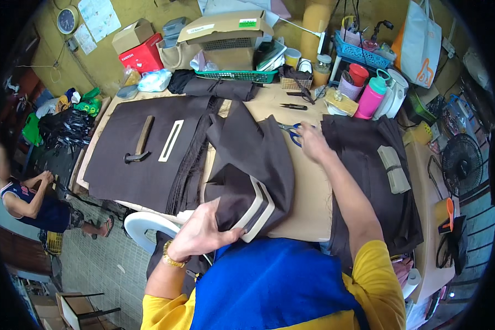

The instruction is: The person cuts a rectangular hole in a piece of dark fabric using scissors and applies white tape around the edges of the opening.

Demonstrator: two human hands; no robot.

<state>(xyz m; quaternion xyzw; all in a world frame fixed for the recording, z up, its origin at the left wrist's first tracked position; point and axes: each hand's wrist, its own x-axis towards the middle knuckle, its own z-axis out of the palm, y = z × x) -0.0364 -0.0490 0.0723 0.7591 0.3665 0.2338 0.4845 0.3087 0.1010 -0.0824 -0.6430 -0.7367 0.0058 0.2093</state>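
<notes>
My left hand (214, 225) grips a dark brown cloth (242, 148) at the table's front edge, together with a cream rectangular strip piece (247, 212) with a long slot in it. The cloth is bunched and folded up behind that piece. My right hand (311, 140) holds blue-handled scissors (295, 132) on the tan board (308, 203), right of the cloth, blades pointing left. To the left, a hammer (143, 143) and another slotted cream piece (170, 140) lie on a stack of dark cloth (121, 176).
More dark cloth (355, 214) with a folded beige bundle (393, 169) lies at the right. Boxes (220, 33), baskets and a pink bottle (371, 97) line the back. A fan (459, 165) is at the right; a white stool (143, 231) and another person (25, 203) are at the left.
</notes>
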